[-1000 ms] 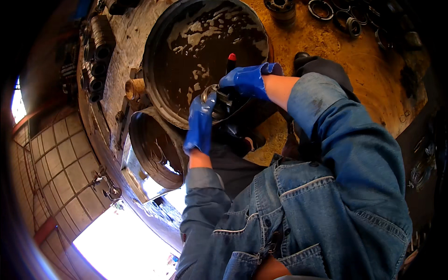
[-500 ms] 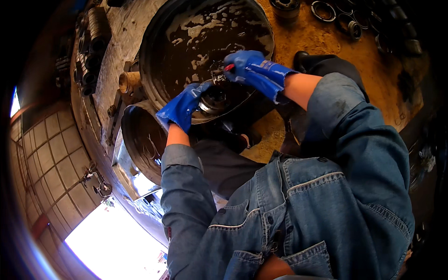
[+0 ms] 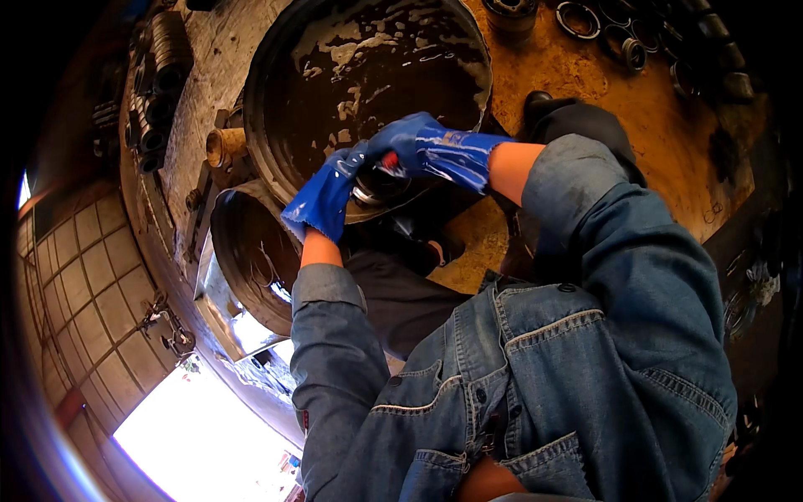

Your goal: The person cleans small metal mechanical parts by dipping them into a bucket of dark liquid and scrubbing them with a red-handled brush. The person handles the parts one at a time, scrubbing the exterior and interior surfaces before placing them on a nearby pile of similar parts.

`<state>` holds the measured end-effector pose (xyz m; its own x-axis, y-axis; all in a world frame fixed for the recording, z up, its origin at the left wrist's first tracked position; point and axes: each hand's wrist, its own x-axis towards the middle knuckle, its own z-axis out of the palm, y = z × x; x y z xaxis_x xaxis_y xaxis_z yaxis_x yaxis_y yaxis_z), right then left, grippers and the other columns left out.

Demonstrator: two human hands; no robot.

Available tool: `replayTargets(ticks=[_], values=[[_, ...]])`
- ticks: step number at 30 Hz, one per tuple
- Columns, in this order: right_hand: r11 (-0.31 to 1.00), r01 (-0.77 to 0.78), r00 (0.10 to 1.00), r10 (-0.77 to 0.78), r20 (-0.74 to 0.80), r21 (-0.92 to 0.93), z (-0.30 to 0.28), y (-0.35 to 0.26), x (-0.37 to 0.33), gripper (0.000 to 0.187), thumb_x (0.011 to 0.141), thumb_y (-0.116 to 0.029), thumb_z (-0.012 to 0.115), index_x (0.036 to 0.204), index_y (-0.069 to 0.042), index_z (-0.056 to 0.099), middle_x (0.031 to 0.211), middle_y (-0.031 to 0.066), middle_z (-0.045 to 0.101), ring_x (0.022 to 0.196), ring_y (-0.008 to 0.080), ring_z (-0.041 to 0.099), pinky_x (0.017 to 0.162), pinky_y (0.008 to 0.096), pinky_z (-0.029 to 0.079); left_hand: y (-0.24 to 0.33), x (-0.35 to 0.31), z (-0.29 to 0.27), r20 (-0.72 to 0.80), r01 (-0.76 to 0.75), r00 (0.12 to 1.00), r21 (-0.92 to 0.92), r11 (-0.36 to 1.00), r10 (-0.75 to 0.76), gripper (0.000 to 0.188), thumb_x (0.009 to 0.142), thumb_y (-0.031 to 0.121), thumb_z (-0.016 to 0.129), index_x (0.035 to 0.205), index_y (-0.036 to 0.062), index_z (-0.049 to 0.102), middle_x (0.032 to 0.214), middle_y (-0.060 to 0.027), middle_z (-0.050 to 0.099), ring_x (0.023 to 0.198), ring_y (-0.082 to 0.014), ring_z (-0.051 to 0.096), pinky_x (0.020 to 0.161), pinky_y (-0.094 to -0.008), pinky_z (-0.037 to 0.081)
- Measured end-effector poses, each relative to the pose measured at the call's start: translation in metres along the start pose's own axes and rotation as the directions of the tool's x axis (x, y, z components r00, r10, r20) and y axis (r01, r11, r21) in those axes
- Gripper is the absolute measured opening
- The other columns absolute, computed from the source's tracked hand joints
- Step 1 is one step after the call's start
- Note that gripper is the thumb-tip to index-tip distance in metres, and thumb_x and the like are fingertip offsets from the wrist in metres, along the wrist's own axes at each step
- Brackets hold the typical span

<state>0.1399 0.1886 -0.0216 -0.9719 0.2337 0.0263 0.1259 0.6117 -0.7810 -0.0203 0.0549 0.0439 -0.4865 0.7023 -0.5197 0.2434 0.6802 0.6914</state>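
Both of my hands wear blue rubber gloves and work at the near rim of a wide round tub (image 3: 272,163) of dark, foam-streaked liquid. My left hand (image 3: 333,177) is closed on the left side of a round metal part (image 3: 374,194), shiny at its lower edge and with a dark hollow middle. Right above that part, my right hand (image 3: 403,144) is closed around a tool with a red handle (image 3: 390,161). The tool's working end is hidden by the glove, so its kind cannot be made out.
Left of the tub lies a rusty cylinder (image 3: 224,147). Below it stands a second, smaller round pan (image 3: 238,243) with something wiry inside. Stacked ring-shaped parts (image 3: 170,54) line the far left. Metal rings (image 3: 579,20) and other round parts lie at the far right.
My right hand has come down and left, from over the liquid onto the round part, bringing the red-handled tool with it. My left hand stays at the part's left side.
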Motion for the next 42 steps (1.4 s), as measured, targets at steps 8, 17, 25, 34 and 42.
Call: replayTargets(ticks=[8,17,25,34,42], values=[[0.917,-0.305,0.947,0.264,0.182,0.256,-0.027,0.003,-0.003,0.025,0.088,-0.023,0.069,0.105,-0.01,0.08,0.097,0.0165,0.077,0.091,0.0353,0.074,0.079,0.0421,0.056,0.002,0.003,0.007,-0.007,-0.002,1.0,0.004,1.0,0.002,0.044,0.103,0.035,0.065,0.125,-0.0039,0.068,0.115,-0.0219,0.072,0.115,-0.0321,0.065,0.102,-0.0383,0.048],[0.798,-0.567,0.817,0.576,0.019,0.204,-0.054,0.008,-0.017,0.04,0.097,-0.04,0.062,0.109,-0.005,0.075,0.094,0.0226,0.076,0.084,0.0352,0.073,0.078,0.042,0.055,0.002,-0.003,0.006,-0.021,0.014,1.0,0.03,0.999,-0.013,0.046,0.104,0.036,0.065,0.125,-0.0045,0.068,0.115,-0.0217,0.072,0.115,-0.0316,0.064,0.103,-0.0378,0.048],[0.675,-0.615,0.786,0.482,0.387,0.408,-0.072,-0.024,-0.025,0.053,0.091,-0.052,0.065,0.109,-0.003,0.076,0.098,0.0213,0.074,0.089,0.0312,0.069,0.08,0.0412,0.051,0.029,-0.003,0.011,0.0,0.09,0.996,0.156,0.984,-0.091,0.044,0.101,0.031,0.071,0.126,-0.0047,0.068,0.116,-0.0186,0.073,0.112,-0.028,0.066,0.102,-0.0355,0.05],[0.754,-0.594,0.78,0.625,-0.029,0.279,-0.039,0.01,-0.007,0.04,0.093,-0.042,0.067,0.11,-0.007,0.075,0.103,0.0197,0.077,0.1,0.037,0.073,0.089,0.0454,0.057,0.0,0.013,0.022,-0.012,0.076,0.997,0.057,0.995,-0.075,0.042,0.096,0.021,0.077,0.129,-0.003,0.067,0.116,-0.0133,0.073,0.107,-0.0223,0.067,0.096,-0.0316,0.053],[0.658,-0.654,0.724,0.688,0.054,0.373,-0.066,0.016,-0.011,0.046,0.095,-0.042,0.064,0.119,-0.004,0.075,0.116,0.0234,0.075,0.113,0.0407,0.071,0.096,0.0443,0.055,-0.069,0.021,0.039,-0.004,0.015,1.0,-0.269,0.963,-0.017,0.051,0.084,0.014,0.085,0.129,-0.0026,0.068,0.112,-0.0084,0.074,0.095,-0.0178,0.069,0.084,-0.0313,0.056]])
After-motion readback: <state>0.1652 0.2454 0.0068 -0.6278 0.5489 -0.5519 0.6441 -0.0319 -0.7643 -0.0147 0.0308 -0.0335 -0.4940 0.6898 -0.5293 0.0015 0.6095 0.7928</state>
